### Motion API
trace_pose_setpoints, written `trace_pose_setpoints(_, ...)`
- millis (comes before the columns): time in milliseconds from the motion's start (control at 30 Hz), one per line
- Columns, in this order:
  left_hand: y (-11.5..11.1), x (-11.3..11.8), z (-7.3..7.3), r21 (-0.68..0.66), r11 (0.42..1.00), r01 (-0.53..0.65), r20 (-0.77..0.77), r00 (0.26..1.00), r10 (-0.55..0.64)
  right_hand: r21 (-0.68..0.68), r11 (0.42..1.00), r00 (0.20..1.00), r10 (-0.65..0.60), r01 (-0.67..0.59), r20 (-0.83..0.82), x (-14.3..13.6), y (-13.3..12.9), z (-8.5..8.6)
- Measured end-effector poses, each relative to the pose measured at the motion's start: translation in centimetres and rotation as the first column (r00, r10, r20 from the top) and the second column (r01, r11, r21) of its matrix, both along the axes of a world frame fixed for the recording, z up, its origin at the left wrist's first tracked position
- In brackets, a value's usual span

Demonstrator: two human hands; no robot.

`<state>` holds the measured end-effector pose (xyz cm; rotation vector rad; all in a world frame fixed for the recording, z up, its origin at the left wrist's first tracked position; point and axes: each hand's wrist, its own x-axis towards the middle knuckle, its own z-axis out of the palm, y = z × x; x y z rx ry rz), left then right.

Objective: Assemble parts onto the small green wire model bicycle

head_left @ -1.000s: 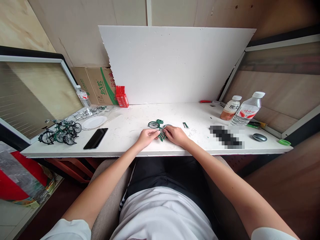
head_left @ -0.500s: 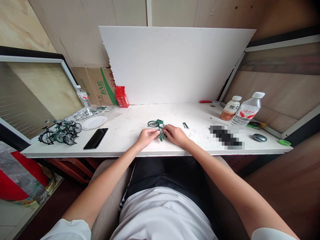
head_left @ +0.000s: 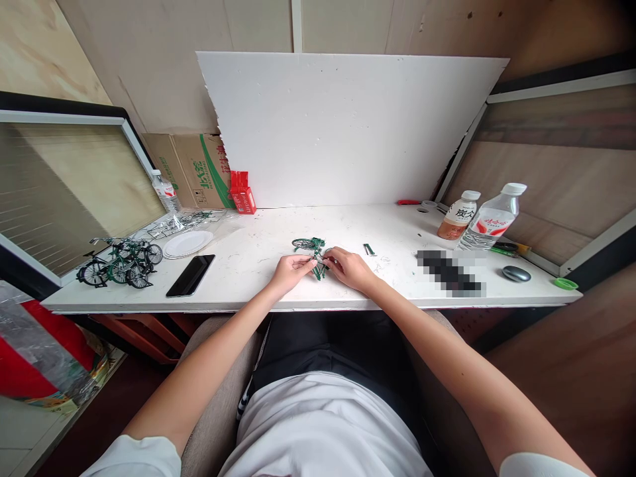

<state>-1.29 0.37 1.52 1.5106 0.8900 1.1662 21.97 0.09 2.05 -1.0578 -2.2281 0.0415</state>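
Head view
Left hand: the left hand (head_left: 291,271) rests on the worktop (head_left: 258,255) near the middle of its front edge, fingertips pinching the near end of a small green toy bicycle (head_left: 311,250).
Right hand: the right hand (head_left: 350,267) lies just beside the left, fingers curled, thumb and forefinger pinched on the same toy bicycle from the other side.
Toy bicycle: tilted between the two hands, one wheel sticking out toward the back edge of the worktop.
Small green part: a loose green piece (head_left: 368,249) lies on the worktop just beyond the right hand.
Left end of worktop: a cluster of finished toy bicycles (head_left: 119,262) at the left edge, a black phone (head_left: 190,275) near the front edge, a white plate (head_left: 187,243) behind it.
Right end of worktop: two bottles (head_left: 479,217) toward the back right corner, a grey mouse (head_left: 516,273) and a green cap (head_left: 566,283) near the right edge.
Back edge: a white board (head_left: 342,126) leans upright, a red box (head_left: 242,192) by its left end.
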Motion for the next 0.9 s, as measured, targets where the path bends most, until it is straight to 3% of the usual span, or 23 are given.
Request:
trace_pose_setpoints(333,0.69,-0.2,-0.87,-0.012,1.0,-0.001,0.027,1.0,0.001,0.019,1.0,1.0,-0.023,0.023,-0.003,-0.05,-0.1,-0.01)
trace_pose_setpoints(900,0.51,-0.1,-0.63,-0.01,1.0,-0.003,0.04,0.999,0.003,0.064,0.998,1.0,-0.001,0.001,-0.015,0.02,0.16,-0.22)
